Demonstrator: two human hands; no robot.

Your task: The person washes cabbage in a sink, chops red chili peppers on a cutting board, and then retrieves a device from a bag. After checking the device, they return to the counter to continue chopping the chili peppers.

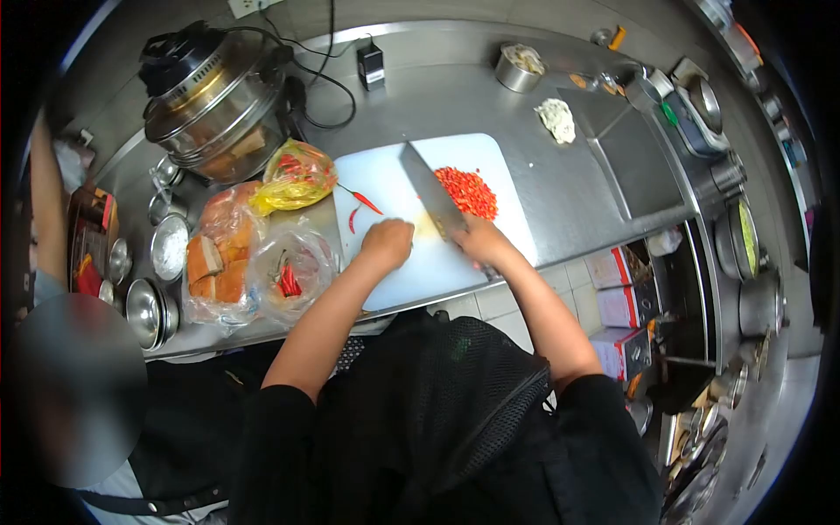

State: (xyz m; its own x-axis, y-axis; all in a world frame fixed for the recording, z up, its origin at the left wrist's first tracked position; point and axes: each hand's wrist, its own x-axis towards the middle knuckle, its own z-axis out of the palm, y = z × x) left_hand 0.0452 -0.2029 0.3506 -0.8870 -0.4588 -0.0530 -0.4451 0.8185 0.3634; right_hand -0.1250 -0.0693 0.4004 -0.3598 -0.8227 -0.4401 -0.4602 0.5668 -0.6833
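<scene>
My right hand (483, 242) is closed round the handle of a broad cleaver (429, 188), whose blade slants across the white cutting board (385, 171). Right beside the blade lies a pile of chopped red chili (469, 192). My left hand (388, 244) rests on the board's left part with its fingers curled in; whatever they may hold is hidden. Just beyond it are two whole red chilies, one long (367, 203) and one shorter (353, 220). Left of the board, an open plastic bag (293, 271) has more red chilies inside.
A yellow bag (295, 178) and bagged bread (229, 267) lie at the left, before a glass-bowled cooker (219, 105). Metal bowls (144, 311) stand near another person at far left. A metal pot (520, 67), crumpled white cloth (556, 121) and sink (637, 157) are beyond the board.
</scene>
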